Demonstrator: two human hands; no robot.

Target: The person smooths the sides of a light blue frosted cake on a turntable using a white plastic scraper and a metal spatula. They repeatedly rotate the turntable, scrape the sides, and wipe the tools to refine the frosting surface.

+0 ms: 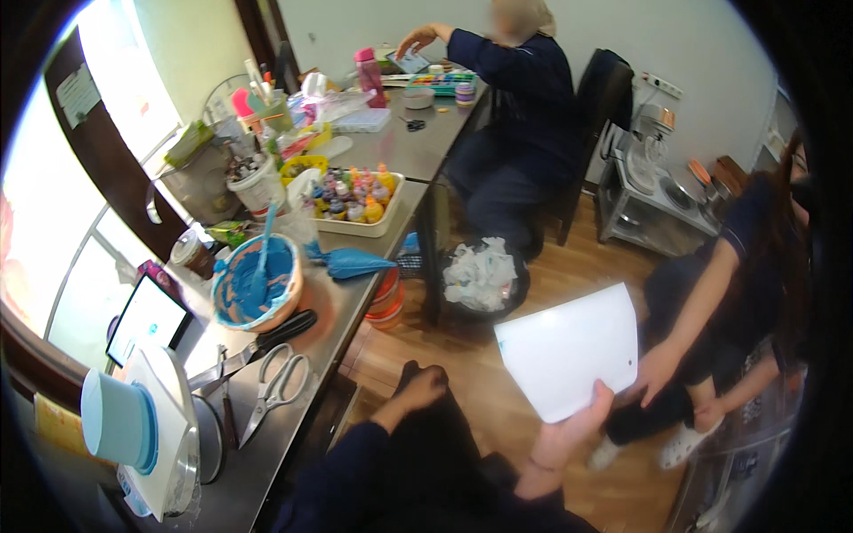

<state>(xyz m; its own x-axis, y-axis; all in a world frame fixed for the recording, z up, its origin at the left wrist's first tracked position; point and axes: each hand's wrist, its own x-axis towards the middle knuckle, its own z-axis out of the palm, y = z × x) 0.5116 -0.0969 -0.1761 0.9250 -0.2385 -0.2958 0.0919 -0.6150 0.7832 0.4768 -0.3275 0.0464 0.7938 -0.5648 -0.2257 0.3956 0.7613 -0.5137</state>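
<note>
Looking at a plain white sheet (569, 346) held up over the wood floor (564, 253), pretty stiff and flat, with a rounded lower corner, a small dark spot near its right edge and a faint blue smudge on the left one. The right hand (577, 424) has it pinched at the bottom edge, thumb on top, other fingers tucked out of sight underneath. The left hand (421, 385) sits on a dark trouser leg, fingers bent, but it's blurry so I can't tell if they're clenched. Just right of the sheet there's a co-worker's hand (656, 371), can't tell if it touches. Past the sheet, a black bin (480, 311) is heaped with crumpled white paper (482, 274). Off to the left, the metal worktop (277, 433) has scissors (266, 396), a peach bowl (294, 308) smeared with blue, a blue piping bag (354, 262) and a light blue cylinder (112, 417) on a white board
</note>
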